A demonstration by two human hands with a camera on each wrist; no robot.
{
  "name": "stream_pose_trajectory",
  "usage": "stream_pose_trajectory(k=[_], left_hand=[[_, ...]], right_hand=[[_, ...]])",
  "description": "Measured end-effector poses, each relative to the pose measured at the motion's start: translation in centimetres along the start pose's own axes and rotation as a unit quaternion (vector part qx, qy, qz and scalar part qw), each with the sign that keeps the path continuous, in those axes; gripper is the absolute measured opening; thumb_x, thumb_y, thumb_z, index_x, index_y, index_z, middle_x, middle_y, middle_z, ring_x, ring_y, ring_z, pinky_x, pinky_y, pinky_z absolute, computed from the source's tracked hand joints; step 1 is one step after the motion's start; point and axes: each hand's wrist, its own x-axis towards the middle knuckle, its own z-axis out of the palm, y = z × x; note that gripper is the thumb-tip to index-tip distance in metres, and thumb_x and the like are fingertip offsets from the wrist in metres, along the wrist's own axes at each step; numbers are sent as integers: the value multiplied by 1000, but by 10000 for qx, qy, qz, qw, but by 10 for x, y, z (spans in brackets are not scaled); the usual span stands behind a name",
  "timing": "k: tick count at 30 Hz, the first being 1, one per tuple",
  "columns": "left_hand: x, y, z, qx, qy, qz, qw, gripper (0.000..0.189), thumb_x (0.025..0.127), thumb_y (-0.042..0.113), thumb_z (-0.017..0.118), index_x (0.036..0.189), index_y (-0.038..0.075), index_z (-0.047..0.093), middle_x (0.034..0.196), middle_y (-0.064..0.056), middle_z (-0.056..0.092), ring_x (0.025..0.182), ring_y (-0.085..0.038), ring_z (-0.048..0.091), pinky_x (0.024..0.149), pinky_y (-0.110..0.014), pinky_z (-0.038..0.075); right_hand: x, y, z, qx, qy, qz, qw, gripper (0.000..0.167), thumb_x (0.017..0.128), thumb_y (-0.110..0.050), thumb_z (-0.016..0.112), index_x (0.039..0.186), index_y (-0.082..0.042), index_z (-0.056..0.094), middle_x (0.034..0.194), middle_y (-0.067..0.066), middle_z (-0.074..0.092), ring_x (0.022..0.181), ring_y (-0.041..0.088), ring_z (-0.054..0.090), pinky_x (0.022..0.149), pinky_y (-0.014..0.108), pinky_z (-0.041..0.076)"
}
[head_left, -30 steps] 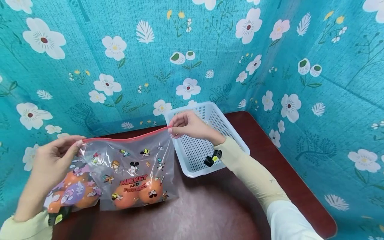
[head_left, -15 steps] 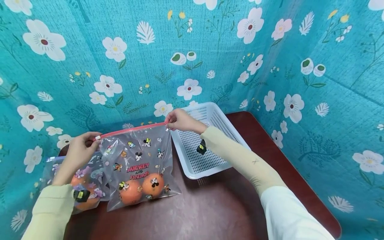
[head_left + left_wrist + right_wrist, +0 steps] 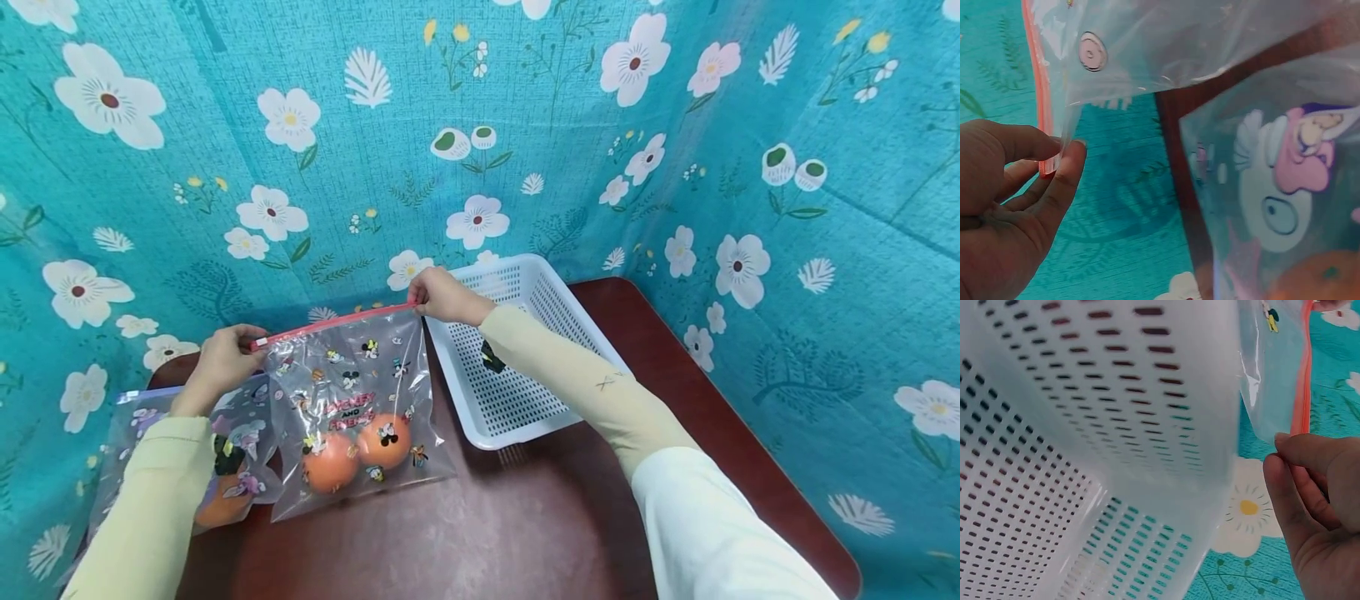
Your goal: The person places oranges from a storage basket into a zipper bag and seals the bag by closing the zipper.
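A clear zip bag [image 3: 352, 379] with a red zip edge and cartoon prints has two oranges [image 3: 384, 440] at its bottom. My left hand [image 3: 223, 360] pinches the left end of the red edge, beside the white slider [image 3: 260, 342]. At the other end of that edge, my right hand [image 3: 448, 297] pinches the corner between thumb and fingers, as the right wrist view also shows. The bag's lower part lies on the table. Under my left forearm lies a second zip bag [image 3: 251, 433] with a purple edge and orange fruit inside, partly hidden by the sleeve.
A pale blue perforated basket [image 3: 517, 435] stands to the right of the bag, partly beneath my right forearm. The dark red table [image 3: 450, 533] has a rounded edge, and a floral turquoise cloth [image 3: 360, 200] hangs behind and to the right.
Both hands have carried the red-edged bag back and lowered it, so it leans away flatter on the table. My left hand shifted rightward, uncovering more of the purple-edged bag.
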Motion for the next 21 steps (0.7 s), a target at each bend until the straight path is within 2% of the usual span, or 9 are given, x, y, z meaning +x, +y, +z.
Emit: stream_pose_trajectory(k=[4, 8, 12, 15, 18, 20, 21], left_hand=[[4, -6, 9, 155, -244, -192, 9994, 37, 91, -1, 63, 120, -21, 56, 97, -32, 63, 78, -34, 60, 59, -35, 49], [7, -12, 16, 376, -873, -328, 9949, 45, 95, 5, 59, 130, -21, 50, 103, -33, 60, 79, -32, 57, 63, -37, 48], [8, -18, 22, 431, -1436, -172, 9885, 50, 96, 4, 54, 137, -22, 42, 115, -37, 58, 87, -35, 59, 70, -42, 50], [8, -24, 24, 456, -1642, -53, 9854, 52, 96, 3, 53, 139, -23, 39, 120, -39, 57, 93, -38, 59, 78, -49, 50], [8, -26, 24, 554, -1708, -162, 9836, 57, 97, 7, 53, 142, -23, 35, 125, -42, 52, 99, -43, 57, 87, -58, 49], [7, -26, 22, 584, -1704, -277, 9832, 63, 98, 10, 53, 147, -21, 28, 136, -44, 45, 109, -49, 54, 95, -63, 45], [7, -26, 21, 580, -1672, -303, 9838, 67, 98, 11, 54, 149, -20, 24, 143, -44, 39, 119, -53, 50, 101, -66, 41]], right_hand=[[2, 5, 3, -79, -75, 55, 9999, 8, 93, 3, 67, 98, 2, 73, 98, 14, 74, 90, 20, 70, 81, 30, 56], [-1, 7, 2, 40, -28, 133, 9999, 9, 92, 6, 66, 98, 2, 72, 100, 17, 74, 91, 22, 70, 82, 31, 57], [-4, 8, -1, 68, 115, 143, 9998, 9, 93, 4, 66, 97, 0, 73, 97, 14, 73, 90, 21, 70, 81, 30, 56], [-5, 10, -4, 104, 187, 120, 9997, 9, 93, 2, 66, 99, 1, 73, 96, 12, 73, 88, 19, 69, 81, 29, 56], [-7, 12, -8, 210, 234, 148, 9994, 11, 95, -2, 66, 103, 2, 73, 98, 11, 73, 89, 19, 69, 80, 28, 56], [-10, 13, -12, 238, 303, 171, 9991, 16, 96, -5, 65, 109, 2, 72, 103, 12, 73, 94, 21, 68, 84, 30, 56], [-13, 13, -15, 214, 341, 187, 9990, 19, 97, -7, 64, 114, 1, 71, 108, 12, 72, 100, 22, 68, 88, 31, 55]])
